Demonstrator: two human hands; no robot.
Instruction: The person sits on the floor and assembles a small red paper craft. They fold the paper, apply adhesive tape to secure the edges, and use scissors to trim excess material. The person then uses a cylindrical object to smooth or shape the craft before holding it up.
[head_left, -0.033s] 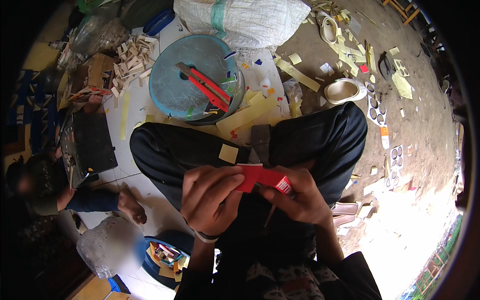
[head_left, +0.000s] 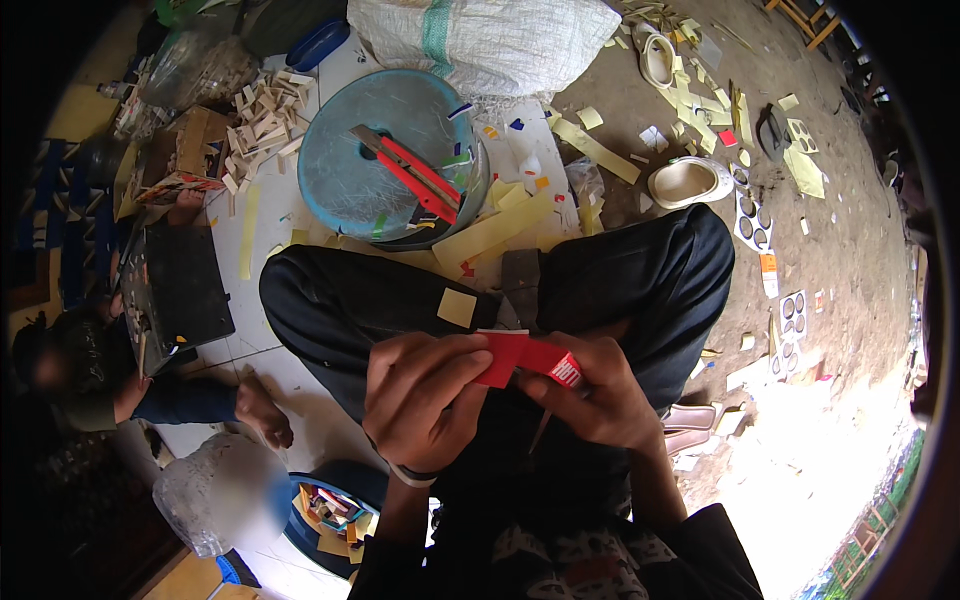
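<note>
Between my two hands, just in front of my crossed legs, are small red pieces of card. My left hand (head_left: 425,395) pinches a flat red piece (head_left: 506,357) with a pale top edge, thumb on its face. My right hand (head_left: 592,393) is closed on a red strip (head_left: 545,356) with white print at its end. The two pieces meet or overlap; whether they are joined I cannot tell. Beneath my right hand a thin pointed thing (head_left: 539,432) sticks down, partly hidden. On my thigh lies a yellow square of card (head_left: 457,307).
Ahead stands a round blue-topped drum (head_left: 330,150) bearing a red-handled cutter (head_left: 420,180). Beyond it lies a white sack (head_left: 500,45). A tub (head_left: 298,530) of card pieces is at lower left, near another person's foot (head_left: 264,412). Sandals (head_left: 690,182) and scraps lie right.
The red piece in my left hand has shifted very slightly to the right. Otherwise both hands stay in nearly the same place.
</note>
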